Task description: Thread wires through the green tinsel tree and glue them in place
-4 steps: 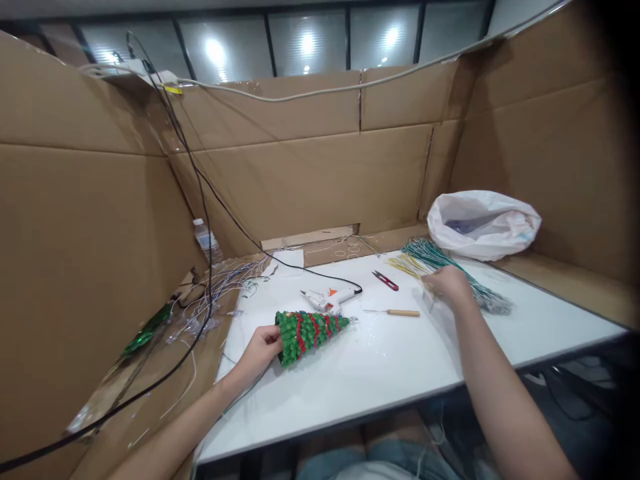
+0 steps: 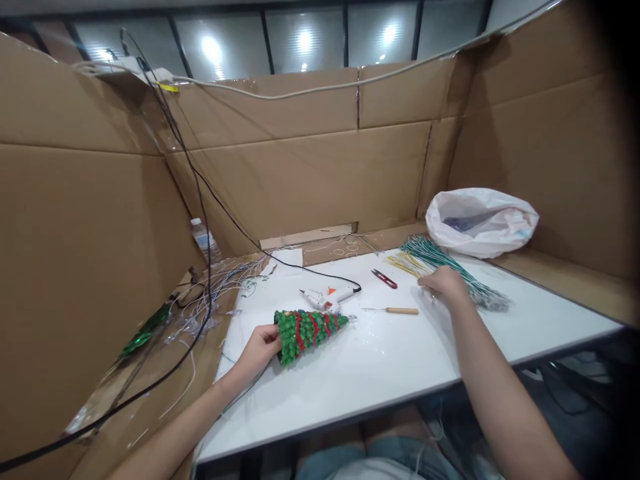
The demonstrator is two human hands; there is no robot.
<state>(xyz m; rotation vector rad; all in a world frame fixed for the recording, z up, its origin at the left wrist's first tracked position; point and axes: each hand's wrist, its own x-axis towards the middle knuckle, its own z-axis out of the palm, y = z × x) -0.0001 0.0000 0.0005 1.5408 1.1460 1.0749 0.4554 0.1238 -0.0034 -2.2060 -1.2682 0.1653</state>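
Observation:
A small green Christmas tree point(image 2: 307, 333) with red garland lies on its side on the white table, its tip pointing right. My left hand point(image 2: 265, 341) is closed on its wide base, some fingers hidden inside. My right hand point(image 2: 445, 283) hovers at the near edge of the wire bundles, fingers pinched together; whatever may be between them is too small to make out. Beside it lie a bundle of yellow wires point(image 2: 406, 265) and a longer bundle of green wires point(image 2: 443, 257) with pale ends.
Between the hands lie a white glue gun point(image 2: 325, 298), red thread snips point(image 2: 384, 278) and a wooden-handled awl point(image 2: 401, 311). An open white plastic bag point(image 2: 483, 223) stands back right. At left are tangled wires point(image 2: 225, 283), a bottle point(image 2: 204, 238) and a hanging black cable point(image 2: 209, 260). Cardboard walls surround the table.
My right hand has shifted very slightly left, its fingertips a little off the yellow wires. My left hand and the Christmas tree stay in place.

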